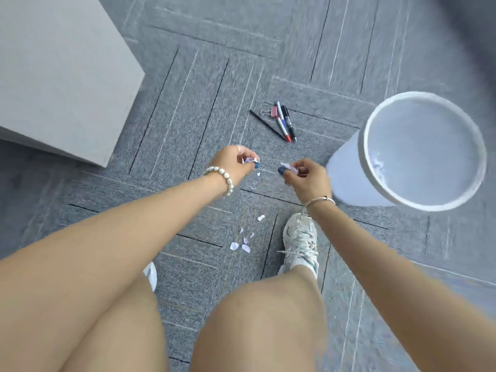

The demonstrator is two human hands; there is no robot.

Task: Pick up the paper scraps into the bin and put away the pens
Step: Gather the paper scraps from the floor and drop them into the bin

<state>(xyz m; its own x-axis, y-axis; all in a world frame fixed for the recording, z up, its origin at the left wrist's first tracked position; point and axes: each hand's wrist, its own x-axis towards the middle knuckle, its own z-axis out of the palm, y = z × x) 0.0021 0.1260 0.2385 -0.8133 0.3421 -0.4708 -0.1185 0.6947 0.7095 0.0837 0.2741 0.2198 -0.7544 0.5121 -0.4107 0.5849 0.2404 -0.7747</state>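
Pinching a crumpled paper scrap in each hand, the person crouched over the grey carpet with both arms extended forward. The left hand (236, 159) gripped one scrap (248, 160) between thumb and curled fingers, and the right hand (308, 178) gripped a second scrap (288, 167) the same way; neither hand was free. The white bin (349, 167) stood upright just beside the right hand, on that hand's outer side, with its open mouth facing up and its rim (367, 157) higher than both hands. The right hand was therefore the nearer of the two: its load needed only a short lift and a sideways carry over the rim, while the left hand would have had to cross in front of the body, past the right hand, to reach the same opening. More loose scraps (243, 244) lay on the carpet nearer the body, between the knees and beside the right shoe (300, 237), so collection was judged incomplete. The pens (284, 122) lay in a tight group further forward, beyond both hands, roughly midway between them, with a pink binder clip (273, 111) touching the group. Their long axes ran diagonally, near ends pointing toward the bin side. A grey cabinet (53, 76) stood well apart on the left.
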